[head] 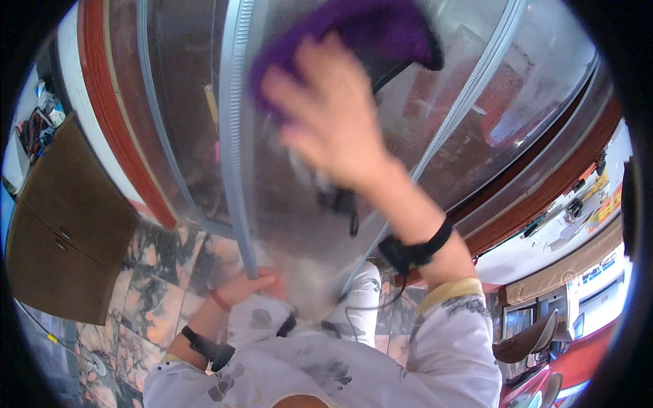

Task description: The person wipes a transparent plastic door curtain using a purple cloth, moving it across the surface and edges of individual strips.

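In front of me hangs a clear plastic curtain panel [301, 224] edged with grey ribbed strips. My right hand [331, 112], blurred, is spread over a purple cloth [387, 30] with a dark border and holds it against the upper part of the plastic. Low down, my left hand [255, 290] pinches the bottom end of the left grey strip [237, 127], just above my lap. A second grey ribbed strip [464, 97] slants across the plastic on the right. Black straps circle both my forearms, and a thin cable [367, 307] trails from the right one.
A reddish wooden door frame [109, 117] curves along the left. Beyond it stands a brown cabinet [71, 219] with bags and clutter on top. Marble-patterned tiles [153, 306] cover the floor. To the right are a white surface with papers [561, 234] and a brown chair [530, 341].
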`<state>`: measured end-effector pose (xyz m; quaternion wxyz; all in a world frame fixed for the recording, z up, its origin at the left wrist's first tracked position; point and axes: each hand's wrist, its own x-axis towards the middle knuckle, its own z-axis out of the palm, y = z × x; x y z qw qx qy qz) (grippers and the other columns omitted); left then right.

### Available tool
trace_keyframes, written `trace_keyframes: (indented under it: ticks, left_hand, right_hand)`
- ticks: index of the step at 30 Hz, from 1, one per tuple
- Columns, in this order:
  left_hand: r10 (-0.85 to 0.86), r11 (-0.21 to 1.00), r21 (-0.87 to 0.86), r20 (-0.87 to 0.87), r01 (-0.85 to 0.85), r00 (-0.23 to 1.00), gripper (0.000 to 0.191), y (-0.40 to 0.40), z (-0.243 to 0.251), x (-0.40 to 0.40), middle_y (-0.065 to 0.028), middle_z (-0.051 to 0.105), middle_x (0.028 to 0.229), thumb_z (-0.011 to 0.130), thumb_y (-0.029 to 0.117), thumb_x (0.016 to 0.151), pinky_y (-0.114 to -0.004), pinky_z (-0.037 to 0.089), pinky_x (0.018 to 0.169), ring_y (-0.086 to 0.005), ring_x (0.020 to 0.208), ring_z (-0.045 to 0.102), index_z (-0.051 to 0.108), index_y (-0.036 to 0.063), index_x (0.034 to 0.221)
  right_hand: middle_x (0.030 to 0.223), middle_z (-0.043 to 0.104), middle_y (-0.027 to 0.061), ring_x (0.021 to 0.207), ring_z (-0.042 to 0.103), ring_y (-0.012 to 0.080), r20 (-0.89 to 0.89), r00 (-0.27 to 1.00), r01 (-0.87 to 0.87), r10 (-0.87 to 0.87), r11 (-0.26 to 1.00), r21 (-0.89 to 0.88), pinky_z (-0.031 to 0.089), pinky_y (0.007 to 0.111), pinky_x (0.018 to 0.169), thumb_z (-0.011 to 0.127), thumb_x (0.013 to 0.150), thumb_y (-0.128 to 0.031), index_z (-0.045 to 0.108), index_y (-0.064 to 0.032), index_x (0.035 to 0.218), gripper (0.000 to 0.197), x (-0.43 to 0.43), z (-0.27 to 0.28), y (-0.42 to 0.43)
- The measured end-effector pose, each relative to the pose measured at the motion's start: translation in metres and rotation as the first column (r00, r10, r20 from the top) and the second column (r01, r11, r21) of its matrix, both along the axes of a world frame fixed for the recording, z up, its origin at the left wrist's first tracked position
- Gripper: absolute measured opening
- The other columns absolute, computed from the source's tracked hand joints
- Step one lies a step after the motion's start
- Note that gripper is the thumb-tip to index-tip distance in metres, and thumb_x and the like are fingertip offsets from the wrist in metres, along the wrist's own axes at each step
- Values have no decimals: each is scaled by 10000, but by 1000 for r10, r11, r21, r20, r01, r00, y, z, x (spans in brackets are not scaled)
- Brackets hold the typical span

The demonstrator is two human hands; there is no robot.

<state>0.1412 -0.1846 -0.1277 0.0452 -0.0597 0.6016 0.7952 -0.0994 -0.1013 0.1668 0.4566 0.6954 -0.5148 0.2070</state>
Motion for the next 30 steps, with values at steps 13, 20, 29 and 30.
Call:
trace_keyframes:
  ticks: [13, 20, 29, 30]
  left_hand:
    - [-40, 995, 87, 6, 39, 999, 245, -2, 1, 5, -126, 757, 998, 552, 206, 1043, -339, 556, 896, -207, 983, 723, 698, 10, 1045]
    - [-214, 977, -7, -49, 214, 976, 267, 0, -7, -7, -90, 748, 1024, 514, 201, 1053, -319, 545, 876, -178, 947, 707, 705, 15, 1045]
    - [-176, 982, 54, -52, 179, 983, 272, -3, -8, -14, -100, 744, 1027, 532, 218, 1055, -306, 545, 895, -178, 971, 711, 699, 3, 1070]
    - [-161, 985, 48, -64, 164, 985, 272, -1, -29, -15, -100, 744, 1027, 532, 218, 1055, -306, 545, 895, -178, 971, 711, 699, 3, 1070]
  right_hand:
    - [1263, 679, 136, 1097, 669, 360, -39, 964, 262, -264, 964, -43, 551, 446, 905, 636, 925, -122, 639, -95, 1300, 376, -54, 117, -9]
    - [1482, 505, 233, 1418, 425, 403, -32, 995, 75, -99, 898, -434, 328, 425, 1188, 511, 1027, -182, 580, -97, 1401, 390, -81, 266, -57]
    - [1085, 627, 150, 1084, 600, 336, -55, 886, -293, 461, 646, 705, 454, 501, 1045, 586, 877, -235, 654, -28, 1080, 298, 48, -41, -28]
    - [983, 626, 138, 1012, 611, 328, 44, 882, -302, 469, 492, 817, 482, 492, 990, 575, 893, -268, 659, -29, 966, 264, 63, -72, -23]
